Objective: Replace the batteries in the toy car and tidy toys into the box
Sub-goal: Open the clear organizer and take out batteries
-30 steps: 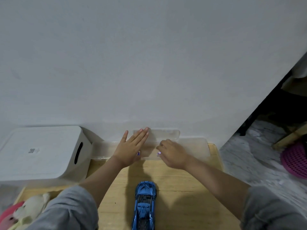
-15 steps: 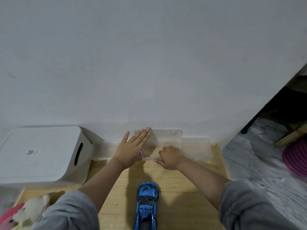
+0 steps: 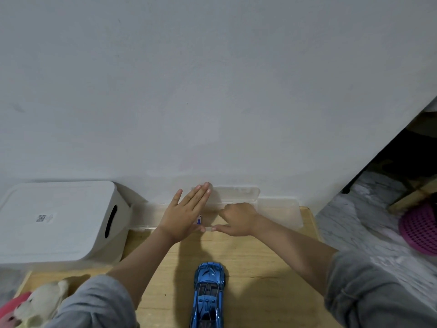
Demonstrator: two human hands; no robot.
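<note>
**Clear box, two hands**

Clear shallow plastic box (image 3: 279, 209): at wall. Left hand (image 3: 183, 214): straight fingers flat on it. Right hand (image 3: 237, 218): fingers curled at its near edge. Blue metallic toy car (image 3: 209, 294): nearer than box, untouched, apart from both hands.

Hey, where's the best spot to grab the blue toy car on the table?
Probably pinch the blue toy car across its two long sides at mid-body, coming down from above. It sits upright on the table, nose toward the wall, with both flanks free.

Blue car (image 3: 208, 295) upright on the table, nose toward the wall; white lidded box (image 3: 56, 221) far left
</note>
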